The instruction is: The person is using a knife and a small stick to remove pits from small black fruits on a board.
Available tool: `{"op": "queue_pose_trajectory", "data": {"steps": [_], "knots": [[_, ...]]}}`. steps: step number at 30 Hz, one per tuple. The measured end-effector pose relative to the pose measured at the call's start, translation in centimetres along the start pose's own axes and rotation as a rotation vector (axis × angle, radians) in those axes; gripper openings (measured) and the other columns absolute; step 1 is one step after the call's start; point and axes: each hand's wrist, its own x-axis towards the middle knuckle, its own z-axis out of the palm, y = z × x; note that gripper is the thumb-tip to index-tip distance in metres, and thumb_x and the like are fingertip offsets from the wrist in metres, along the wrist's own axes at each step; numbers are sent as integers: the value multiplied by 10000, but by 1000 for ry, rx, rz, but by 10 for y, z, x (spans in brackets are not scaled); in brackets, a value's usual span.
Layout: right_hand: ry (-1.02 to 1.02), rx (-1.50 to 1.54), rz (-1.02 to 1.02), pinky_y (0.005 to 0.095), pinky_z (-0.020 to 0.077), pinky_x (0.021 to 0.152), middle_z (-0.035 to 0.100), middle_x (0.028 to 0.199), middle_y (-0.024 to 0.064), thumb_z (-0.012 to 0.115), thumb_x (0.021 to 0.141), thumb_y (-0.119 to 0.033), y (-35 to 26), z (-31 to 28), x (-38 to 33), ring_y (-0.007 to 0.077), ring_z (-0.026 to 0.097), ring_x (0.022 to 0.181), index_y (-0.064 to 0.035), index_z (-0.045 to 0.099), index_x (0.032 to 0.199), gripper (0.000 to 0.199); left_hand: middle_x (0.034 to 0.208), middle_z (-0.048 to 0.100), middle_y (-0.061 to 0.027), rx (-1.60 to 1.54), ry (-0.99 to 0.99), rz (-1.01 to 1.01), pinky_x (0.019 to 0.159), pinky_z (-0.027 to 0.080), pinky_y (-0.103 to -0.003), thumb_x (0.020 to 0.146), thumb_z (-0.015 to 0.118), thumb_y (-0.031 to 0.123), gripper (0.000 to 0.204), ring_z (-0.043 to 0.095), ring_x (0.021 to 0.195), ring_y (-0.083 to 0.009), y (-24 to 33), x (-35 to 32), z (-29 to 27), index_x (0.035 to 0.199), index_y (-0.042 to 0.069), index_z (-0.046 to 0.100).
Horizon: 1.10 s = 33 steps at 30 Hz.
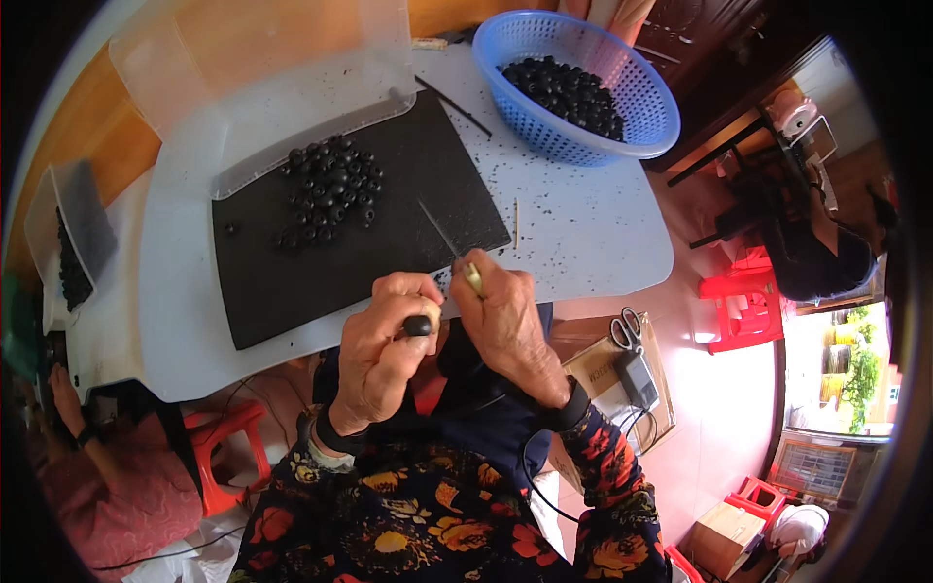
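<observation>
"State of the left hand [374,340]?"

"Closed around a black-tipped pale piece [418,325]."

"Right hand [505,316]?"

"Gripping a pale-handled blade [473,279]. Black beads [335,189] lie ahead of the left hand, on a dark mat [272,296]."

The scene is taken in by one wide fisheye view, worn on the person's head as the left of a side-by-side pair and faced downward and forward over the flowered sleeves [617,486]. The left hand [379,340] and right hand [505,316] are caught near the middle at close range, with the pale surface [603,214] seen from above just beyond them. Toward the dark round rim, straight edges are bent, and the floor [695,262] is shown farther off at the right.
</observation>
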Motion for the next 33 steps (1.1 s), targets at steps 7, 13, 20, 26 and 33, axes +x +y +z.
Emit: {"op": "queue_pose_trajectory", "data": {"steps": [7,13,20,26,33], "knots": [[15,224,70,342,447,547,527,609,140,532,920,-125,6,3,-4,212,536,540,9,545,875,143,802,556,-86,-73,-69,-38,786,399,-304,818,437,114,217,515,785,-148,-10,9,-6,934,-22,559],[5,374,23,278,462,550,583,651,80,550,922,-116,-20,-7,-8,123,550,573,-17,572,914,102,759,550,-64,-43,-21,-104,668,396,-277,848,433,129,216,477,649,-116,-13,9,-3,925,-30,558],[-74,285,-32,297,498,568,622,696,116,614,873,-112,-30,-4,-3,187,622,598,-32,558,994,155,850,581,-107,165,-15,-87,689,412,-315,932,466,140,185,516,693,-222,-27,10,-3,962,-20,555],[76,95,29,311,504,585,626,694,120,683,821,-147,-7,-17,30,176,616,619,-23,564,937,207,837,603,-124,161,48,-78,693,457,-332,956,546,200,254,569,737,-225,-32,14,9,1074,-24,524],[521,-198,-123,290,419,500,550,622,46,724,825,-140,-3,-64,106,106,484,553,-58,568,976,232,710,519,-34,7,180,-103,620,395,-238,998,489,239,259,495,676,-91,-32,12,-15,1095,0,524]]}}
